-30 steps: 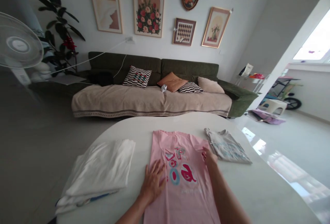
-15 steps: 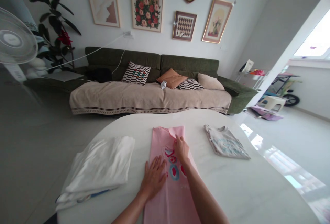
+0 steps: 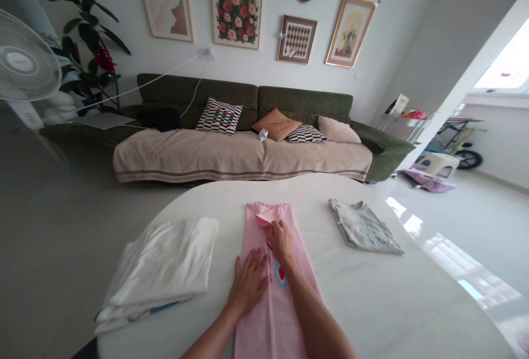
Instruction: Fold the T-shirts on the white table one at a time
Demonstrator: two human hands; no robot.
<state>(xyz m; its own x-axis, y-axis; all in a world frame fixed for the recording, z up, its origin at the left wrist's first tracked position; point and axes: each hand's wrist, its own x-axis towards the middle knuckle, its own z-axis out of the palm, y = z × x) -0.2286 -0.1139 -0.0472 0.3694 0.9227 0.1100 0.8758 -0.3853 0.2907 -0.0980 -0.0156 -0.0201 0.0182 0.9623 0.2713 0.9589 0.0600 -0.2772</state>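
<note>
1. On the pink garment (image 3: 276, 315), our left hand (image 3: 250, 281) lies palm down, fingers stretched out and gripping nothing, its fingertips beside the long crease that runs down the cloth.
2. Just beyond it, our right hand (image 3: 281, 240) pinches a turned-over bit of the same pink cloth; our two hands are near each other but apart.
3. Between our forearms we see part of the print, a blue ring (image 3: 281, 275) with a red centre; how much more lies under the right arm we cannot tell.
4. The garment stretches as a narrow strip along the middle of our white table (image 3: 392, 304), its near end running out of view at the bottom.
5. To its left we have a pile of white cloth (image 3: 169, 268) with a streak of blue at its lower edge; to its right, a folded grey garment (image 3: 366, 229).
6. Past the table we face a dark green sofa (image 3: 306, 103) with a beige throw (image 3: 190, 155) and an orange cushion (image 3: 275, 125).
7. Farther out, we see a fan (image 3: 20, 61) and a leafy plant (image 3: 87, 34) on the left.
</note>
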